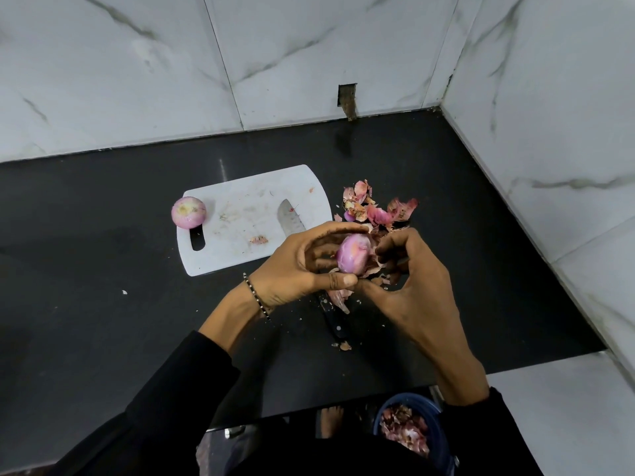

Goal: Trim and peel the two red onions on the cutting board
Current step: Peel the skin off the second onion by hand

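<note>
Snugly between left hand (295, 266) and right hand (412, 286), one red onion (352, 257)

Both forearms (226, 314) reach forward, converge at centre. Hands held close, facing each other. Left hand (299, 266) palm turned right, fingers curled round onion (352, 254): index over top, thumb (345, 280) below. Right hand (409, 283) opposite, back up, fingers (390, 247) curled inward, pinching loose skin (376, 266) at onion's right side; thumb stretched left beneath, tip beside left thumb.
</note>
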Tool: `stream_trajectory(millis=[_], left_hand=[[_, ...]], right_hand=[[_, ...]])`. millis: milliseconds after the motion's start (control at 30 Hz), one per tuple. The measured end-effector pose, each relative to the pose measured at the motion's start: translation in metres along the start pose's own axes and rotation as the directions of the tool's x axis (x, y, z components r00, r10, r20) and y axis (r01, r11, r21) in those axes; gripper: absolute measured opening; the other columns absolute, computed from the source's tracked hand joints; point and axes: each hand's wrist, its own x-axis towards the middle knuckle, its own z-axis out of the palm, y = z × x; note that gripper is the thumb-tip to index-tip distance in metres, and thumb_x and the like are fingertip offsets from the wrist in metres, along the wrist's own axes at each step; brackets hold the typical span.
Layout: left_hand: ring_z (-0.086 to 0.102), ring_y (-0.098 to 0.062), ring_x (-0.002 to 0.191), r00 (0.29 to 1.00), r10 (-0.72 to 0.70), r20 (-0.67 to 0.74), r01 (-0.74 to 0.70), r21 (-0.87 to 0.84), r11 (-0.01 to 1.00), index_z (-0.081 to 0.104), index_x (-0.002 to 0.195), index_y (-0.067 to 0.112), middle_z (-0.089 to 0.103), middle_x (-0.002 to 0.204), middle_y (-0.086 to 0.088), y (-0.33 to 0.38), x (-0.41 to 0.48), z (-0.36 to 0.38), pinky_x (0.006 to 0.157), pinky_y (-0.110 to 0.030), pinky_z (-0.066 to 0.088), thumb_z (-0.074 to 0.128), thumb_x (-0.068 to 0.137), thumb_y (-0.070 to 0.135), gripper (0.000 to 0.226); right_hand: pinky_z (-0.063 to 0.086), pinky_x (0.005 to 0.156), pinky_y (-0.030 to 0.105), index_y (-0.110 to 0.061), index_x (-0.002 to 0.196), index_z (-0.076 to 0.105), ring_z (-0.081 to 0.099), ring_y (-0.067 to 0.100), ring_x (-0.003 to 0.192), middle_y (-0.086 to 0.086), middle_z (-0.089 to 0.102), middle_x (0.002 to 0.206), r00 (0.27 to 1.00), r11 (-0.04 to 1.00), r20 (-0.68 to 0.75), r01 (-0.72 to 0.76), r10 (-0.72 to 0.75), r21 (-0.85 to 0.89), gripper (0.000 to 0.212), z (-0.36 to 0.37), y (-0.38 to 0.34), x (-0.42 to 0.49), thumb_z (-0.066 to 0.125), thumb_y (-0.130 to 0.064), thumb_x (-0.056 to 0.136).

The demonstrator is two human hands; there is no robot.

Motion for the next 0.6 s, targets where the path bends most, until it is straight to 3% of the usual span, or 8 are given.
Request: stream_trajectory(millis=[100, 233, 400, 500, 600], left_hand=[[0.061, -0.02, 0.122, 0.999, 0.022, -0.029, -0.023, -0.025, 0.999, 0.056, 0.13, 0.011, 0.064, 0.13, -0.007, -0.003, -0.0003, -0.0005, 0.095, -0.029, 0.052, 0.077, 0.074, -0.012, 0.064], [0.06, -0.021, 0.123, 0.997, 0.045, -0.064, -0.046, -0.02, 0.999, 0.053, 0.134, 0.003, 0.062, 0.132, -0.01, -0.0037, 0.0014, -0.0025, 0.097, -0.033, 0.052, 0.076, 0.074, -0.012, 0.065], [0.058, -0.021, 0.127, 0.997, 0.049, -0.053, -0.048, 0.027, 0.998, 0.052, 0.136, 0.003, 0.06, 0.136, -0.009, -0.0028, 0.0051, -0.0029, 0.101, -0.037, 0.051, 0.078, 0.075, -0.009, 0.068], [0.058, -0.02, 0.126, 0.997, 0.046, -0.054, -0.044, 0.043, 0.998, 0.051, 0.139, 0.005, 0.06, 0.136, -0.008, -0.0031, 0.0072, -0.0018, 0.1, -0.037, 0.051, 0.078, 0.076, -0.008, 0.069], [0.059, -0.019, 0.125, 0.998, 0.038, -0.05, -0.035, 0.076, 0.997, 0.052, 0.139, 0.007, 0.062, 0.135, -0.007, -0.0035, 0.0092, -0.0007, 0.1, -0.037, 0.052, 0.079, 0.076, -0.005, 0.07]], right_hand=[[0.052, 0.068, 0.019, -0.023, 0.116, 0.054, 0.057, 0.005, 0.091, -0.013, 0.056, 0.108, 0.998, 0.998, 0.052, -0.023, 0.02, 0.05, 0.055, -0.0078, 0.0003, 0.0017, 0.087, -0.028, 0.072], [0.054, 0.066, 0.027, -0.022, 0.123, 0.061, 0.062, 0.013, 0.097, -0.014, 0.058, 0.115, 0.998, 0.995, 0.061, 0.006, -0.012, 0.104, 0.04, -0.0069, 0.0013, -0.0014, 0.077, -0.019, 0.086], [0.05, 0.071, 0.017, -0.018, 0.12, 0.069, 0.064, 0.012, 0.097, -0.012, 0.064, 0.113, 0.996, 0.996, -0.055, 0.066, -0.063, 0.057, 0.026, -0.0049, 0.0012, 0.003, 0.069, -0.019, 0.093], [0.046, 0.076, 0.012, -0.017, 0.112, 0.072, 0.065, 0.011, 0.096, -0.012, 0.066, 0.109, 0.993, 0.995, -0.067, 0.096, -0.096, 0.007, 0.02, -0.0083, 0.0033, 0.0058, 0.072, -0.016, 0.092], [0.045, 0.072, 0.011, -0.017, 0.106, 0.07, 0.062, 0.008, 0.09, -0.015, 0.064, 0.1, 0.993, 0.995, -0.06, 0.096, -0.097, -0.027, 0.016, -0.0071, 0.0043, 0.006, 0.071, -0.009, 0.091]])
